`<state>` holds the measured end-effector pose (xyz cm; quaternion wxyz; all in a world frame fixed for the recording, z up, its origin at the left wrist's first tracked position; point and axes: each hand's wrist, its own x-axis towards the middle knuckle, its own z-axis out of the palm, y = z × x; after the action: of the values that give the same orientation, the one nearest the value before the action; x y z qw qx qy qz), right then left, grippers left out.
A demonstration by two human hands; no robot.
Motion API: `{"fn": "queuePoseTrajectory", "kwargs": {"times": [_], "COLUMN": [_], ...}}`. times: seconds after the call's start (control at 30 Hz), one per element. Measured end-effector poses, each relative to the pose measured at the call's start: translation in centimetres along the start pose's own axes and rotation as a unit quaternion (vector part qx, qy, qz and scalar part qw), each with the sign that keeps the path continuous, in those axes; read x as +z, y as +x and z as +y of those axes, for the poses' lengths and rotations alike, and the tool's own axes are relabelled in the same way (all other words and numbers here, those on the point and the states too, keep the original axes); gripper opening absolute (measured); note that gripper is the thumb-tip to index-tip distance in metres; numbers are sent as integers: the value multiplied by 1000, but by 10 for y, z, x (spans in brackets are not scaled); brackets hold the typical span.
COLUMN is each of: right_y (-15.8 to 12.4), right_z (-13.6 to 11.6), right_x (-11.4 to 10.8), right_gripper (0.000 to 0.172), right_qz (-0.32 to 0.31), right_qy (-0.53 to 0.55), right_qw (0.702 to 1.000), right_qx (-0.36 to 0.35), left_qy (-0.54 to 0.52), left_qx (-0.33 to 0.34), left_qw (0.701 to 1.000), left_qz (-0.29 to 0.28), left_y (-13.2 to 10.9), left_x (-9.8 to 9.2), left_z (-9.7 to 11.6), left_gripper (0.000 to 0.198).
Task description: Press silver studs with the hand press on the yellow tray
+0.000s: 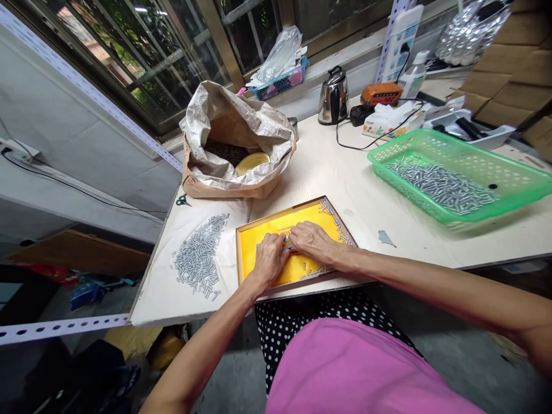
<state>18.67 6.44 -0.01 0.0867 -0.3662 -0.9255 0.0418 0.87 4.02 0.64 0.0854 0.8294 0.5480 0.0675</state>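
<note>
So, left hand (pixel 271 256) and right hand (pixel 313 238) curl close over a yellow tray (pixel 249 241), can't tell what's gripped; metal pins (pixel 198 256) heaped at its 9 o'clock.

Showing a pale table (pixel 353 195) beneath the grip; revealing greenery (pixel 149 34) through barred windows (pixel 166 61) beyond it; displaying white wall (pixel 52 123) and perforated strut (pixel 95 95) left of it; exposing grey floor (pixel 457 362) below.

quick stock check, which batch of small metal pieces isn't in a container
The heap left of the yellow-bottomed tray; the others lie inside that tray and the green basket.
</note>
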Motion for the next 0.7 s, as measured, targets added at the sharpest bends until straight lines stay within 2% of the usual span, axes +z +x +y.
{"fn": "queuePoseTrajectory", "kwargs": {"times": [0.1, 0.43, 0.47, 0.53, 0.6, 0.63, 0.7], "right_y": [1, 1, 1, 2, 4, 6, 11], "right_z": [3, -9, -8, -3, 5, 8, 12], "right_x": [1, 7, 7, 6, 3, 2, 3], "right_gripper": [17, 17, 20, 36, 50, 47, 30], "right_qz": [5, -8, 3, 38, 70, 71, 43], "right_qy": [22, 68, 70, 72, 72, 73, 76], "right_qw": [1000, 997, 997, 996, 993, 992, 992], "right_qx": [-6, 28, 34, 48, 69, 79, 88], "left_qy": [18, 70, 69, 56, 34, 24, 11], "left_qx": [-6, -1, -3, -17, -46, -63, -90], "left_qw": [1000, 997, 997, 998, 998, 997, 994], "left_qz": [-16, -36, -30, -9, 17, 30, 55], "left_y": [2, -6, -7, -7, -6, -5, -5], "left_x": [-2, -5, -7, -14, -24, -30, -40], "left_z": [0, -2, -5, -14, -28, -35, -46], "left_gripper": [19, 26, 30, 36, 35, 32, 25]}}
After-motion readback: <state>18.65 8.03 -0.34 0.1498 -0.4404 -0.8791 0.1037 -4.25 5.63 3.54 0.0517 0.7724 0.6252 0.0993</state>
